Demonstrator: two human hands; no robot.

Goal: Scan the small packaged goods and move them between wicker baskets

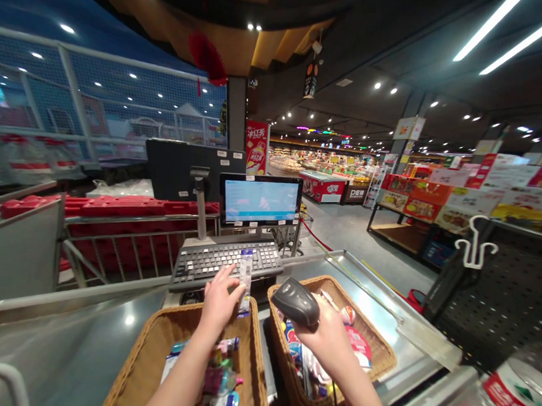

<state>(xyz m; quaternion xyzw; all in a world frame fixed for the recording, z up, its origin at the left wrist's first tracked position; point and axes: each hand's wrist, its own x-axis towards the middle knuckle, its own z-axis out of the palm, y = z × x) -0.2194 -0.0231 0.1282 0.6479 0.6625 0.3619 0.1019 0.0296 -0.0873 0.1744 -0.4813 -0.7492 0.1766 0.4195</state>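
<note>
My left hand [222,294] is over the front edge of the black keyboard [210,260]. Between its thumb and fingers stands a slim clear packet [245,279] with blue ends; I cannot make out its contents. My right hand [330,332] is closed round a black barcode scanner [297,301], held over the right wicker basket [383,350], its cord hanging below the wrist. Small packaged goods [359,345] lie in that basket. Below my left forearm, the left wicker basket [138,367] contains several small colourful items [225,379].
A lit checkout screen [261,197] stands behind the keyboard, with a second monitor [180,172] seen from the back. The metal counter [99,332] runs under both baskets. On the right are a black perforated panel [495,298] with white hooks [475,244] and shelves of boxed goods [460,196].
</note>
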